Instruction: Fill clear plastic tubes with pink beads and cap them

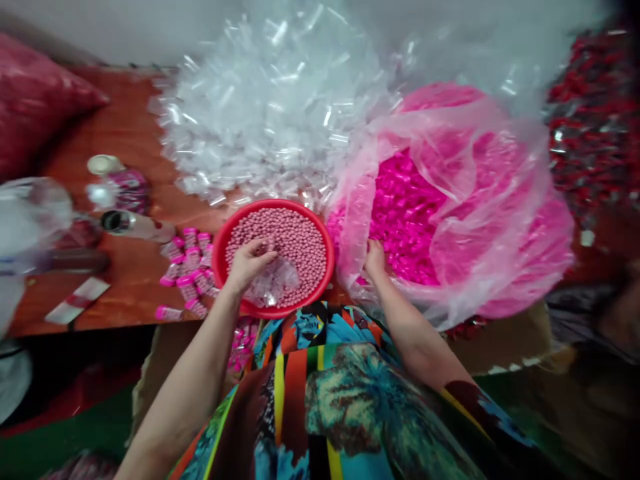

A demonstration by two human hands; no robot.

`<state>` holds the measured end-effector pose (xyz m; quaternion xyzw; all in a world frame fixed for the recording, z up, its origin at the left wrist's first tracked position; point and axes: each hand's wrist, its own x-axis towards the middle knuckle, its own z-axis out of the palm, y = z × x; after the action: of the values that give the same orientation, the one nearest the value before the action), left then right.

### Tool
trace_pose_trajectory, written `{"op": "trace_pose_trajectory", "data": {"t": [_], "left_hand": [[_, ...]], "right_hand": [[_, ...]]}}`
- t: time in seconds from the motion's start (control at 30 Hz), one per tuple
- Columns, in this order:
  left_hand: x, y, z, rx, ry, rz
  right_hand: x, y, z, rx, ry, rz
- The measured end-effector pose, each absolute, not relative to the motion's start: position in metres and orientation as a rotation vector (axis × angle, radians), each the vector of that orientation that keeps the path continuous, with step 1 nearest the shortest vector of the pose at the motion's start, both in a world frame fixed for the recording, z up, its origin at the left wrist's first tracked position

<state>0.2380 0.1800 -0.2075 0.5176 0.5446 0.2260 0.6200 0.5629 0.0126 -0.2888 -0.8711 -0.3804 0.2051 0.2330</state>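
My left hand (249,262) hovers over the red bowl (223,248) of small pink beads (295,239). Its fingers are pinched together on a small clear plastic tube (273,283); more clear tubes lie in the bowl beneath it. My right hand (375,257) reaches into a big clear plastic bag (465,167) full of bright pink caps (405,227). Its fingers are buried among the caps, so I cannot see what they hold.
A large heap of clear plastic tubes (270,107) lies behind the bowl. Several filled tubes with pink caps (187,273) lie left of the bowl on the brown table (130,133). A red bag (35,100) sits far left, red items (595,120) far right.
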Motion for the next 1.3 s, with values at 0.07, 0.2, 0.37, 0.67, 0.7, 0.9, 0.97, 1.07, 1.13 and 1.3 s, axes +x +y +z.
{"op": "trace_pose_trajectory", "data": {"t": [0.07,0.2,0.37,0.67,0.7,0.9,0.97,1.07,1.13,1.3], "left_hand": [[0.232,0.168,-0.198,1.027,1.206,0.568],[0.223,0.148,-0.182,0.755,1.076,0.623],[0.222,0.13,-0.172,0.513,0.86,0.619],[0.221,0.116,-0.154,0.35,0.646,0.647],[0.219,0.116,-0.154,0.36,0.643,0.643],[0.213,0.115,-0.161,0.413,0.687,0.641],[0.214,0.113,-0.16,0.421,0.686,0.645],[0.217,0.112,-0.156,0.418,0.682,0.671],[0.218,0.112,-0.15,0.419,0.666,0.69],[0.221,0.11,-0.14,0.456,0.599,0.655]], "right_hand": [[0.566,0.005,-0.279,-2.397,-0.929,0.569],[0.567,-0.017,-0.24,-2.359,-0.806,0.564],[0.523,-0.001,-0.174,-1.968,-0.706,0.679],[0.418,0.081,-0.153,-1.652,-1.177,0.907],[0.416,0.082,-0.153,-1.643,-1.311,0.855],[0.414,0.079,-0.142,-1.596,-1.938,0.748],[0.41,0.08,-0.137,-1.529,-1.96,0.804],[0.399,0.08,-0.135,-1.481,-1.711,0.917],[0.392,0.08,-0.137,-1.478,-1.464,0.944],[0.382,0.079,-0.137,-1.44,-1.057,0.912]]}}
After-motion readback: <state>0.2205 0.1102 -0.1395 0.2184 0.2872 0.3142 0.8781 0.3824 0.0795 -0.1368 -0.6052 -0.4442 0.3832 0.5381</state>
